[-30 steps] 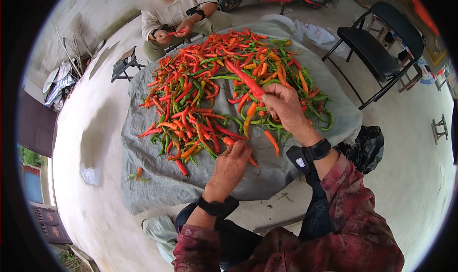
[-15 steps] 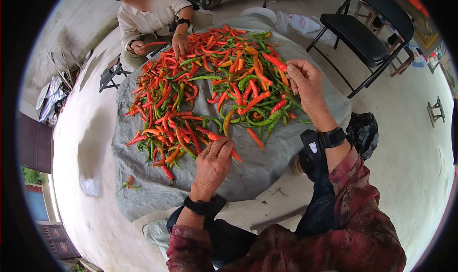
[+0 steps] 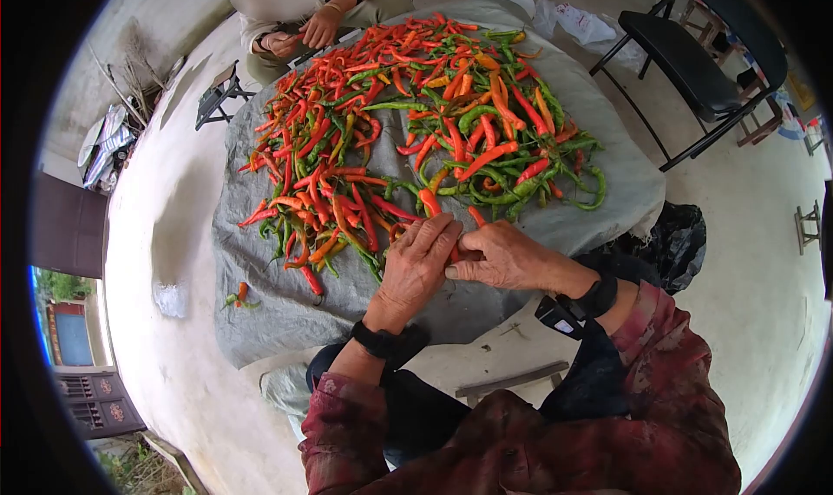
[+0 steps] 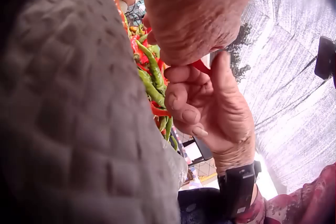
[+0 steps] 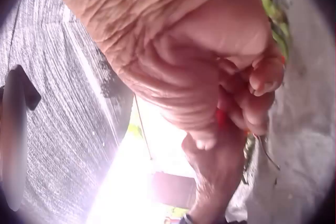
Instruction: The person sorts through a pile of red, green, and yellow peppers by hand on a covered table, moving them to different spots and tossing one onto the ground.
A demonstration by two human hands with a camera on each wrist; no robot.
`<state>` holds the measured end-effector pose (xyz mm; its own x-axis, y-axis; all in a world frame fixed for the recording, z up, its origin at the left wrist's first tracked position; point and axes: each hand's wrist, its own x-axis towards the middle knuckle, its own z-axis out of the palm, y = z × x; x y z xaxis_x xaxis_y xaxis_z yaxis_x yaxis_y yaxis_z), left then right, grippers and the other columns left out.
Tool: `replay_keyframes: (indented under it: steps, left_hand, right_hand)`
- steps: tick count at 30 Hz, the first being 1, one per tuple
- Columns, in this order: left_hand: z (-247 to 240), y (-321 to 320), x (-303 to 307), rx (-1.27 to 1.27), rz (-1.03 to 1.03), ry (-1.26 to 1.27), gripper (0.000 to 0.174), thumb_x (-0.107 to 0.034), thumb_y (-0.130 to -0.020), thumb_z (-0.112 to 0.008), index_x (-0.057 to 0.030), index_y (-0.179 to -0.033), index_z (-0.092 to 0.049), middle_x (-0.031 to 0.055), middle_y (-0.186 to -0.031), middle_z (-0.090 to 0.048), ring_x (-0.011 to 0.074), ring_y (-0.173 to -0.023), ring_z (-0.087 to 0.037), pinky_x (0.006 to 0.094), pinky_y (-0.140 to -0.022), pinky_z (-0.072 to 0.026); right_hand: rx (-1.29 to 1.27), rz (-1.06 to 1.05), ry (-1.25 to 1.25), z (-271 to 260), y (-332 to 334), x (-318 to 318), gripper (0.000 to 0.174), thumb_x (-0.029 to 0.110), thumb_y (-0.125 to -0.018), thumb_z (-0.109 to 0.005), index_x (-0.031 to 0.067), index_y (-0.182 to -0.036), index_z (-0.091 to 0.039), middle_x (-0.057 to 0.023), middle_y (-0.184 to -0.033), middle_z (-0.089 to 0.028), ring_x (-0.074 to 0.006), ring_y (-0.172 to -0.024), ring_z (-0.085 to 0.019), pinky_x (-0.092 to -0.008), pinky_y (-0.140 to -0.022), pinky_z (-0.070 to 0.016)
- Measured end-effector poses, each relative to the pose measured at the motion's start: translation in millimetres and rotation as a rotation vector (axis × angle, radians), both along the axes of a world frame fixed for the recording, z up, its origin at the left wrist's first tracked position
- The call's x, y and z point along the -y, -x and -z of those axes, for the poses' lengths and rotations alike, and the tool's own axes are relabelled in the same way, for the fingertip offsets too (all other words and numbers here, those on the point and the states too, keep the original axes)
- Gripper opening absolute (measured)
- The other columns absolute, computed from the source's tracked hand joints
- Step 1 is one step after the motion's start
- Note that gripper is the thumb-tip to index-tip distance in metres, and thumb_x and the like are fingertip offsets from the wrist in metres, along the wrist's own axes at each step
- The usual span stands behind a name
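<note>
In the head view my left hand (image 3: 415,265) has its fingers curled over a red chili pepper (image 3: 429,202), whose end shows beyond the knuckles. My right hand (image 3: 512,259) meets it from the right, thumb and fingertips at the left hand's fingers. Between the hands a bit of red pepper (image 4: 202,67) appears in the left wrist view, pinched by the right thumb and forefinger. The right wrist view also shows red pepper (image 5: 221,116) between those fingers; most of it is hidden. Just past the hands spreads a large heap of red, orange and green chili peppers (image 3: 347,131).
A grey cloth (image 3: 286,317) covers the table under the peppers. Another person (image 3: 304,22) sits across with both hands close together. A black folding chair (image 3: 685,61) stands at the right, a small folding stool (image 3: 221,96) at the left, a black plastic bag (image 3: 681,243) beside the table.
My right hand moved from the right side of the heap back to my left hand, without the long red pepper it held earlier. My left hand stayed over its pepper.
</note>
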<state>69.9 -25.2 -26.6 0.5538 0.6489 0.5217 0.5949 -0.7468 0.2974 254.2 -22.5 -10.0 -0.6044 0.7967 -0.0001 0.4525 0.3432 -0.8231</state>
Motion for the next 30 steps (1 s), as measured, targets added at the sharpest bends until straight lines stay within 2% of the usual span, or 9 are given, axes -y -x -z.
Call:
replay_keyframes:
  steps: [3, 5, 7, 9, 11, 13, 17, 25, 30]
  left_hand:
    - [2.8, 5.6, -2.4, -0.045, -0.03, 0.021, 0.043, 0.004, -0.064, -0.064, -0.0026, -0.106, -0.061, 0.0102, -0.11, -0.057, 0.0287, -0.093, -0.06, 0.0347, -0.079, -0.0507]
    - [3.8, 8.5, -4.1, -0.009, -0.047, 0.036, 0.042, 0.004, -0.067, -0.064, -0.0029, -0.109, -0.06, 0.0107, -0.112, -0.057, 0.0293, -0.095, -0.06, 0.0351, -0.08, -0.0508]
    - [0.4, 10.2, -7.3, 0.031, -0.065, 0.049, 0.041, 0.004, -0.071, -0.063, -0.0031, -0.111, -0.059, 0.0112, -0.114, -0.056, 0.03, -0.097, -0.06, 0.0355, -0.08, -0.0509]
    - [-7.0, 15.7, -12.4, 0.126, -0.253, -0.015, 0.041, 0.003, -0.077, -0.061, -0.0038, -0.117, -0.055, 0.013, -0.116, -0.055, 0.0305, -0.099, -0.06, 0.0357, -0.08, -0.0509]
    - [-6.8, 23.8, -15.7, 0.139, -0.291, 0.017, 0.043, 0.003, -0.078, -0.06, -0.0036, -0.12, -0.053, 0.0151, -0.117, -0.053, 0.0311, -0.097, -0.06, 0.0362, -0.078, -0.0508]
    - [-7.2, 25.6, -17.4, 0.238, -0.389, 0.245, 0.04, 0.001, -0.079, -0.06, -0.0023, -0.119, -0.053, 0.0168, -0.113, -0.055, 0.0319, -0.094, -0.059, 0.0378, -0.076, -0.05]
    - [10.4, 19.4, -25.4, -0.05, -0.273, 0.161, 0.035, -0.01, -0.081, -0.062, -0.0013, -0.114, -0.055, 0.0169, -0.102, -0.06, 0.0317, -0.094, -0.056, 0.0402, -0.078, -0.0458]
    - [13.9, 1.4, -38.6, -0.255, -0.368, 0.272, 0.042, -0.02, -0.073, -0.069, -0.0064, -0.11, -0.054, 0.0101, -0.097, -0.063, 0.0303, -0.095, -0.053, 0.0411, -0.078, -0.0408]
    - [16.3, -8.2, -33.9, -0.051, -0.34, 0.316, 0.037, -0.007, -0.068, -0.067, -0.0065, -0.103, -0.053, 0.0097, -0.092, -0.062, 0.0306, -0.09, -0.053, 0.0411, -0.076, -0.0407]
  right_hand:
    - [0.008, 0.031, 0.038, 15.8, 11.3, 2.3, 0.04, 0.035, -0.086, -0.06, -0.0035, -0.077, -0.06, -0.0125, -0.061, -0.06, -0.0211, -0.06, -0.06, -0.0393, -0.064, -0.0474]
    - [-0.15, 0.122, 0.314, 12.2, 12.0, -0.4, 0.036, 0.031, -0.087, -0.059, -0.0034, -0.076, -0.061, -0.0077, -0.059, -0.059, -0.0174, -0.055, -0.057, -0.0357, -0.058, -0.048]
    - [-0.197, 0.172, 0.42, 6.0, 7.5, -6.0, 0.034, 0.03, -0.088, -0.058, -0.0026, -0.078, -0.061, -0.0058, -0.06, -0.058, -0.0145, -0.054, -0.054, -0.0321, -0.054, -0.0464]
    - [-0.245, 0.228, 0.526, 3.8, -1.4, -13.6, 0.032, 0.028, -0.089, -0.057, -0.0019, -0.079, -0.061, -0.004, -0.06, -0.057, -0.0117, -0.052, -0.052, -0.0286, -0.05, -0.0449]
    - [-0.583, 0.348, 0.688, 4.2, -13.6, -21.7, 0.031, 0.03, -0.092, -0.055, 0.0007, -0.086, -0.062, -0.001, -0.064, -0.057, -0.0061, -0.053, -0.049, -0.0205, -0.044, -0.0384]
    - [-0.747, 0.416, 0.709, 7.6, -24.1, -31.8, 0.031, 0.031, -0.093, -0.054, 0.0013, -0.089, -0.062, -0.0006, -0.066, -0.056, -0.0054, -0.053, -0.048, -0.0198, -0.044, -0.0372]
    - [-1.105, 0.531, 0.784, 7.5, -20.0, -34.2, 0.031, 0.034, -0.092, -0.055, 0.0038, -0.094, -0.062, 0.002, -0.068, -0.054, -0.0043, -0.053, -0.045, -0.0174, -0.042, -0.0347]
    - [-0.553, 0.268, 0.689, 14.8, -7.1, -20.4, 0.024, 0.023, -0.091, -0.058, -0.0014, -0.093, -0.06, -0.0014, -0.068, -0.056, -0.0035, -0.05, -0.046, -0.0171, -0.042, -0.0373]
    - [-0.267, 0.229, 0.629, 13.7, -3.0, -19.4, 0.024, 0.027, -0.09, -0.057, 0.0033, -0.091, -0.063, -0.0017, -0.068, -0.059, -0.0048, -0.052, -0.048, -0.0199, -0.044, -0.0402]
